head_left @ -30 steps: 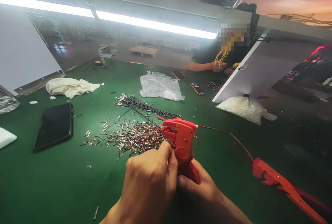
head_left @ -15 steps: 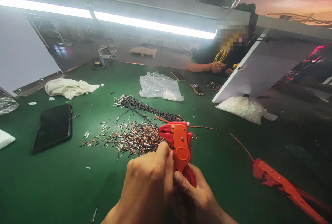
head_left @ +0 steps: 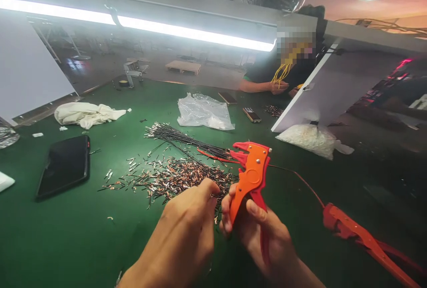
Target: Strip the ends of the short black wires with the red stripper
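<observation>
In my right hand (head_left: 271,230) is an orange and red wire stripper (head_left: 251,172), its jaws pointing left and its handles spread apart. Fingers curled in a pinch, my left hand (head_left: 187,226) is just left of the tool; whatever is between its fingertips is hidden. Beyond my hands lies a bundle of black wires (head_left: 190,139) with bare ends at the left. A heap of short wire scraps and copper bits (head_left: 180,177) spreads in front of the bundle, partly behind my left hand.
A second red tool (head_left: 363,239) lies at the right, and a black phone (head_left: 65,166) at the left. Further back are a clear plastic bag (head_left: 205,112), a white cloth (head_left: 88,114) and a bag of white pieces (head_left: 308,139). A co-worker (head_left: 263,79) holds yellow wires across the table.
The wire stripper has moved right and up in my right hand, and its handles have spread. My left hand, earlier against the tool, is now apart from it and slightly lower left.
</observation>
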A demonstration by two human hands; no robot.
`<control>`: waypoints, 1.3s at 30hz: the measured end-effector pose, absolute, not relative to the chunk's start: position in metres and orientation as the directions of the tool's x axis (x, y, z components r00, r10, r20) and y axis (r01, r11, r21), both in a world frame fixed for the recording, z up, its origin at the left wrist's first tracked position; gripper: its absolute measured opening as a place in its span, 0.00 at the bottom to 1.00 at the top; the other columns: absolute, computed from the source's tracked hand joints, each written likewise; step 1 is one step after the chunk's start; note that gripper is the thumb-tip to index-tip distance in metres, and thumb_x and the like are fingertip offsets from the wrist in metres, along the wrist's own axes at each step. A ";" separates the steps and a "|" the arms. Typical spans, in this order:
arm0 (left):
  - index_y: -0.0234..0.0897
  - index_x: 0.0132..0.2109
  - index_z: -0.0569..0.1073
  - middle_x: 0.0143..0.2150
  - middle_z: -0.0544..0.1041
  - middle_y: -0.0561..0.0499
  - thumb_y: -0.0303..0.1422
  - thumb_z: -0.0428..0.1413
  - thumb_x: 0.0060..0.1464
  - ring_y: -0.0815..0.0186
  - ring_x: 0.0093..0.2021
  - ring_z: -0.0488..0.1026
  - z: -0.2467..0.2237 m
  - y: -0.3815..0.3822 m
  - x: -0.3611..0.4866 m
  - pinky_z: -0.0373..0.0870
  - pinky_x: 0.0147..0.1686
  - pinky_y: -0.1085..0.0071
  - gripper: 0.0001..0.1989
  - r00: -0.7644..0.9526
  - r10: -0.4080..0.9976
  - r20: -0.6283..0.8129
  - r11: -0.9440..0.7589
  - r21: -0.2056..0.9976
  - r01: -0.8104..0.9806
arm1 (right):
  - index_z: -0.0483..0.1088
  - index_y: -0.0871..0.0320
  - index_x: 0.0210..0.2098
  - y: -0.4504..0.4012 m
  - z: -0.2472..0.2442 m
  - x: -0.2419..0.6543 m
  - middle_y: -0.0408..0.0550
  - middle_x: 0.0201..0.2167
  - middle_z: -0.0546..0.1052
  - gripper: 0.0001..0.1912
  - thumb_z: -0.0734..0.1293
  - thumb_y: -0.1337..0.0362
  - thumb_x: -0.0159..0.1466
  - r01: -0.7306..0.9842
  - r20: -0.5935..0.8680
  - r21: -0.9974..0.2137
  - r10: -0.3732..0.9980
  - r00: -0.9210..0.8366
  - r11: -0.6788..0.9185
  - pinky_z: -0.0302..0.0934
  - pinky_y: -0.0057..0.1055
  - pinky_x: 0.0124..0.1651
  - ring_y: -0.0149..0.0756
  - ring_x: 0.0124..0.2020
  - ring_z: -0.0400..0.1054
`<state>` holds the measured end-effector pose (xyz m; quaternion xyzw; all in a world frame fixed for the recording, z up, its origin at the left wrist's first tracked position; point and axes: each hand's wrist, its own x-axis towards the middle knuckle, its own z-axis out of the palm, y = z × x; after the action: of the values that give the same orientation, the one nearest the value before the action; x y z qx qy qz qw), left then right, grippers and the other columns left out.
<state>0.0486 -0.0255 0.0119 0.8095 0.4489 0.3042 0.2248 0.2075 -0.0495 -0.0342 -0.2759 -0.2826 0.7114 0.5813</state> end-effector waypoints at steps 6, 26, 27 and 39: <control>0.39 0.37 0.65 0.33 0.75 0.50 0.22 0.44 0.58 0.64 0.32 0.72 0.005 -0.027 0.054 0.68 0.30 0.72 0.08 0.559 0.825 0.080 -0.471 0.644 0.603 | 0.69 0.57 0.41 -0.049 -0.034 0.213 0.42 0.29 0.72 0.13 0.72 0.64 0.58 -0.622 -0.092 -0.770 0.989 -0.115 -0.143 0.63 0.32 0.31 0.34 0.27 0.67; 0.39 0.35 0.72 0.32 0.76 0.51 0.21 0.47 0.59 0.63 0.33 0.72 -0.011 -0.026 0.057 0.68 0.33 0.69 0.12 0.615 0.766 0.188 -0.607 0.528 0.594 | 0.68 0.57 0.37 -0.048 -0.035 0.213 0.40 0.27 0.70 0.07 0.69 0.64 0.61 -0.418 -0.035 -0.906 0.997 -0.066 -0.060 0.61 0.30 0.34 0.31 0.27 0.64; 0.38 0.35 0.72 0.31 0.75 0.51 0.21 0.47 0.59 0.64 0.32 0.71 -0.010 -0.025 0.056 0.68 0.32 0.69 0.12 0.602 0.759 0.248 -0.627 0.527 0.574 | 0.68 0.57 0.38 -0.048 -0.035 0.214 0.40 0.27 0.70 0.07 0.68 0.65 0.61 -0.446 -0.020 -0.893 0.996 -0.083 -0.055 0.61 0.31 0.34 0.31 0.27 0.64; 0.39 0.40 0.74 0.26 0.72 0.55 0.32 0.53 0.60 0.71 0.25 0.67 0.033 -0.007 0.019 0.64 0.22 0.77 0.05 0.171 0.930 0.325 -0.365 0.864 0.345 | 0.70 0.61 0.42 -0.042 -0.051 0.236 0.47 0.28 0.75 0.16 0.70 0.64 0.55 -0.554 0.091 -0.783 0.829 -0.551 -0.282 0.62 0.32 0.31 0.35 0.27 0.70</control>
<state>0.0194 -0.0069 0.0329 0.6928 0.4601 0.4502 0.3249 0.2364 -0.0423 -0.0511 -0.1705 -0.4044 0.7824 0.4420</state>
